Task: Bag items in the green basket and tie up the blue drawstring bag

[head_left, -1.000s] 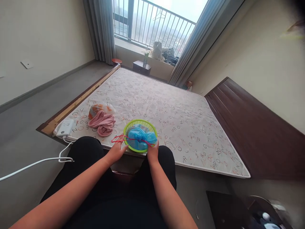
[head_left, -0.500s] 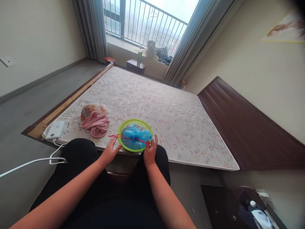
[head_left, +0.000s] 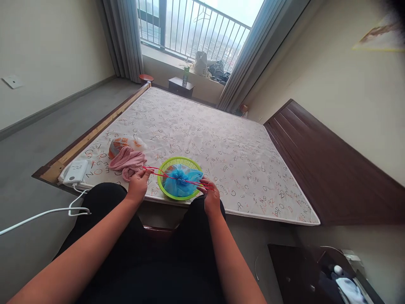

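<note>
A blue plastic bag [head_left: 180, 181] lies in a round green basket [head_left: 162, 190] at the near edge of the mattress. Red string [head_left: 161, 172] runs around the gathered middle of the bag and out to both sides. At the left, my left hand [head_left: 139, 184] pinches one end of the string, close to a pink cloth [head_left: 128, 161]. On the basket's right side, my right hand [head_left: 211, 196] has its fingers closed on the other end. The string is stretched between the two hands.
Behind the pink cloth is a plastic bag with orange print [head_left: 122, 143]. A white power strip [head_left: 76, 172] with a cable sits at the mattress's left corner. A dark headboard [head_left: 329, 169] stands at the right, a dark table [head_left: 284, 270] at the lower right.
My hands have moved apart, the left one up and leftward, the right one rightward. The string is now pulled out to both sides, and the bag's neck looks more tightly gathered.
</note>
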Available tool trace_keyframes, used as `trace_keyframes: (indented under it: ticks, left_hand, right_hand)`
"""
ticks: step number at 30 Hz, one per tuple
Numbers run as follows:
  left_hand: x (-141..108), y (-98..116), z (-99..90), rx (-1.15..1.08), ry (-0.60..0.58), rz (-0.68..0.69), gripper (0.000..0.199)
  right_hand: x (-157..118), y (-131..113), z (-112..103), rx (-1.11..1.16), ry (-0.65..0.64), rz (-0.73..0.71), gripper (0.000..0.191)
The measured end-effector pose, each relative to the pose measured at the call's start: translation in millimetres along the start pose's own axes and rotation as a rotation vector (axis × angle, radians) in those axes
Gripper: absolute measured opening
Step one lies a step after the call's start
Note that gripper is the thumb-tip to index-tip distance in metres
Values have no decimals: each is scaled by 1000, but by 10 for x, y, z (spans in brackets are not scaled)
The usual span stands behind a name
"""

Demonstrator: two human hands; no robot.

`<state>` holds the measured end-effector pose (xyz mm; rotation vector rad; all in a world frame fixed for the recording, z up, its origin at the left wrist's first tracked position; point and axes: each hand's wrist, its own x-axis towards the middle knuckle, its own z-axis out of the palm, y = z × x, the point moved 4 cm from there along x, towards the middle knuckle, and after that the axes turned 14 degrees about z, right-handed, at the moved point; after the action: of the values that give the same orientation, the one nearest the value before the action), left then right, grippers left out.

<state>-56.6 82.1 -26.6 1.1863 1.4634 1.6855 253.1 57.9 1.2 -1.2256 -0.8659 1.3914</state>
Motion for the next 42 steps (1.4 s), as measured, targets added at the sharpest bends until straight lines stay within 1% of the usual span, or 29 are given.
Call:
trace_keyframes:
  ticks: [2,4,6,7,8,10,11,12,13,15,16,17,18,20,22,24,25,27,29,31,33,35,37,39,40,42]
  left_hand:
    - [23,-100,-37,-71,10,-40,57]
    - [6,-189,-47,-99,-36,-65,58]
    - [-42,-281,-43,-71,-95,-85,64]
    - [-74,-330,-38,-43,-111,-101,68]
    - [-110,-381,-26,-19,-122,-124,72]
    - [-192,-478,30,-1,-157,-194,79]
    - [-233,-517,76,-1,-190,-227,80]
    - [-271,-547,130,-1,-236,-247,81]
    - [-302,-566,185,1,-285,-247,80]
    - [-337,-584,274,12,-361,-199,82]
    - [-341,-589,301,16,-382,-168,84]
    - [-338,-598,316,17,-391,-143,85]
    - [-330,-610,320,16,-394,-130,86]
    - [-300,-639,304,26,-383,-136,86]
    - [-265,-653,285,32,-385,-142,85]
    - [-241,-649,279,23,-406,-133,84]
    - [-237,-648,278,18,-420,-136,84]
    - [-246,-659,274,26,-446,-162,83]
    - [-267,-683,262,52,-476,-196,83]
    - [-282,-707,245,69,-492,-212,82]
    - [-290,-731,228,77,-491,-219,81]
    - [-293,-753,218,88,-491,-219,80]
    - [-297,-774,215,106,-499,-225,79]
    - [-300,-786,212,125,-508,-235,78]
    - [-302,-785,211,132,-516,-237,78]
    - [-305,-771,212,136,-530,-235,76]
  right_hand:
    - [30,-13,18,39,-44,56,51]
    - [59,-3,38,69,-71,128,54]
    - [94,-8,67,21,-76,147,57]
    - [119,-19,96,-57,-84,126,64]
    - [148,-33,137,-170,-92,79,74]
    - [224,-39,259,-459,-106,-63,94]
    - [272,-18,341,-607,-126,-127,97]
    - [328,21,429,-737,-158,-167,93]
    - [393,65,517,-837,-195,-183,80]
    - [537,113,686,-950,-281,-161,40]
    - [614,80,763,-962,-300,-146,23]
    - [695,-5,835,-944,-293,-131,14]
    - [778,-140,906,-903,-268,-113,12]
    - [949,-528,1064,-777,-204,-61,18]
    - [1124,-1001,1282,-669,-191,-52,18]
    - [1319,-1467,1534,-590,-186,-119,14]
    - [1427,-1663,1662,-552,-189,-156,13]
    - [1660,-1959,1897,-477,-205,-220,11]
    - [1887,-2151,2101,-410,-241,-288,14]
    - [2079,-2291,2264,-350,-274,-363,20]
    - [2214,-2409,2388,-310,-293,-433,25]
    - [2286,-2510,2469,-297,-290,-491,28]
    - [2306,-2561,2497,-298,-257,-537,30]
    - [2285,-2511,2463,-313,-214,-571,30]
    - [2259,-2434,2426,-334,-201,-584,30]
    - [2178,-2171,2321,-421,-204,-594,31]
